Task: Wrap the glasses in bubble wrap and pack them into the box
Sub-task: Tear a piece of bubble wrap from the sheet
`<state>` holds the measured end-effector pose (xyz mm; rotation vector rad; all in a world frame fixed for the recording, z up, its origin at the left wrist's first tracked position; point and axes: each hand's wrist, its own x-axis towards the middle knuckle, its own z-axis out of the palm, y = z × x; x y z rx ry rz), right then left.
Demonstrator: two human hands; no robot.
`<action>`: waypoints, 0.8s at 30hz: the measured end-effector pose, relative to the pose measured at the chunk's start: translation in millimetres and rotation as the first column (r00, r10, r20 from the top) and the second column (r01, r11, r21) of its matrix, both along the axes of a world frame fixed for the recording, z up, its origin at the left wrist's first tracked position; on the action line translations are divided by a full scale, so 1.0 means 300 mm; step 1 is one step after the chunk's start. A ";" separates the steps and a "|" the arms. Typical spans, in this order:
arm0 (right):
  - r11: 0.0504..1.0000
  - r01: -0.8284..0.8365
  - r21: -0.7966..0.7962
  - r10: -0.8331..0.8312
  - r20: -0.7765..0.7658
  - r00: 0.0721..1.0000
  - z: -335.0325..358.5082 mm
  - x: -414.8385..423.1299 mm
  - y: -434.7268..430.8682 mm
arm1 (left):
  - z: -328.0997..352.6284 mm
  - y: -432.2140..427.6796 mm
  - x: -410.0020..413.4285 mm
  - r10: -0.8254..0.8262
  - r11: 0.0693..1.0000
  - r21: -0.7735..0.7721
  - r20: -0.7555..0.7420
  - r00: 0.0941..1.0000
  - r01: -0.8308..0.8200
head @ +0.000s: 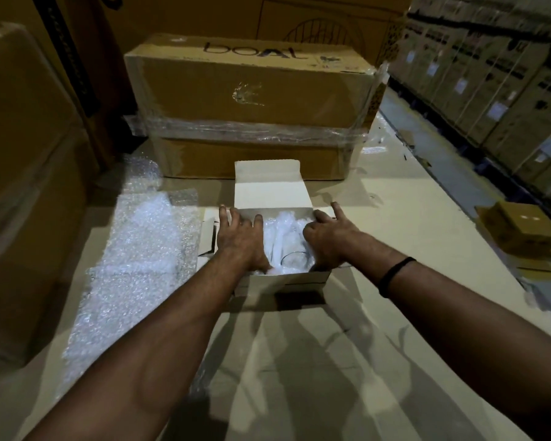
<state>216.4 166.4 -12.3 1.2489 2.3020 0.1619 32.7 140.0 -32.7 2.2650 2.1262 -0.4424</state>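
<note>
I see both arms stretched forward, left hand (pixel 240 240) and right hand (pixel 326 238) palms down, fingers spread, close together.

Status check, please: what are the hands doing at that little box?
Both hands inside the open box, pressing wrapped glasses. Lid flap up. Spare bubble wrap lying left.

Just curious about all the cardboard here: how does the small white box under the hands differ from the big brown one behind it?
The small white box is open with its lid flap raised and bubble-wrapped glasses inside; the big brown box is shut and bound in clear film. It is also far larger. Both are cardboard.
</note>
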 end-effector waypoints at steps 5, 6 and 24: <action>0.972 0.112 -0.208 -0.138 -0.114 0.984 0.072 0.010 0.039 | 0.010 -0.010 -0.034 0.006 1.000 -0.003 0.058 0.998 -0.006; 0.964 0.130 -0.231 -0.180 -0.213 0.960 0.089 0.007 0.055 | 0.024 -0.026 -0.033 0.031 0.999 0.029 0.096 0.995 -0.034; 1.000 0.010 0.016 -0.006 -0.229 0.973 0.152 -0.012 0.071 | 0.017 -0.234 0.030 -0.192 0.979 0.147 0.416 0.889 0.143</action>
